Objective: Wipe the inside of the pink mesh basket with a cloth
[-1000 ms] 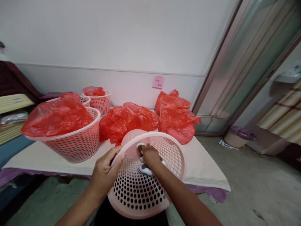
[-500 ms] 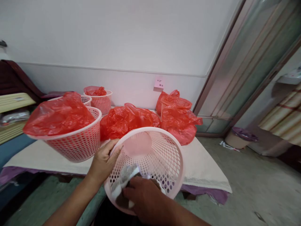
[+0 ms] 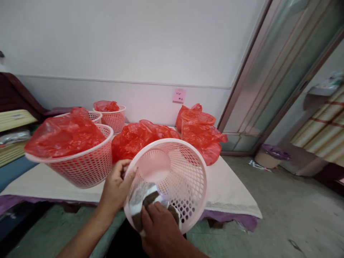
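The left hand (image 3: pixel 116 188) grips the pink basket (image 3: pixel 185 179) rim; the right hand (image 3: pixel 158 231) presses a cloth (image 3: pixel 145 199) inside.

4 pink baskets: held one (image 3: pixel 185 172), big (image 3: pixel 88 165), 2 at back (image 3: pixel 114 116) (image 3: pixel 94 115). 1 cloth (image 3: pixel 146 199). 1 pink note (image 3: pixel 179 96).
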Motion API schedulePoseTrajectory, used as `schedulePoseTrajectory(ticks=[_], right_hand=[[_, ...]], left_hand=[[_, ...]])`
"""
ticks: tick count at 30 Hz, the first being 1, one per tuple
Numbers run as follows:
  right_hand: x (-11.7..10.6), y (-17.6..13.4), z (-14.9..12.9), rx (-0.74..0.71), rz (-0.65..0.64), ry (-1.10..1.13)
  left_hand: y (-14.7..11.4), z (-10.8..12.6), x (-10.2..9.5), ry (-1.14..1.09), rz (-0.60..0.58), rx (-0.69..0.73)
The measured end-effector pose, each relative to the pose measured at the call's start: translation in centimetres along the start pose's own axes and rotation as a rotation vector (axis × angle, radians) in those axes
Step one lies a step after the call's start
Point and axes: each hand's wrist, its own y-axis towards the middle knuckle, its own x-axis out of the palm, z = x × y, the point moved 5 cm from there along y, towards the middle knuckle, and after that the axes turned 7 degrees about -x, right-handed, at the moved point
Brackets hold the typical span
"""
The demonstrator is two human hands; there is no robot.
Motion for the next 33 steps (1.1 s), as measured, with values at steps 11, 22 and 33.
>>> schedulePoseTrajectory(ticks=[11,22,33], right_hand=[[0.7,0.2,1.5,0.056,-0.335,0.12],[-2.3,-0.6,13.6,0.46,-0.39,-0.281],[6.6,0.2,15.9,0.669,-0.361,-0.053]], left_hand=[[-3.1,-2.7,-0.7,0.023,0.125,0.141],[-2.3,1.3,1.5,0.213,0.042,0.494],[-3.7,2.8,3.8,0.25,-0.057,0.605]])
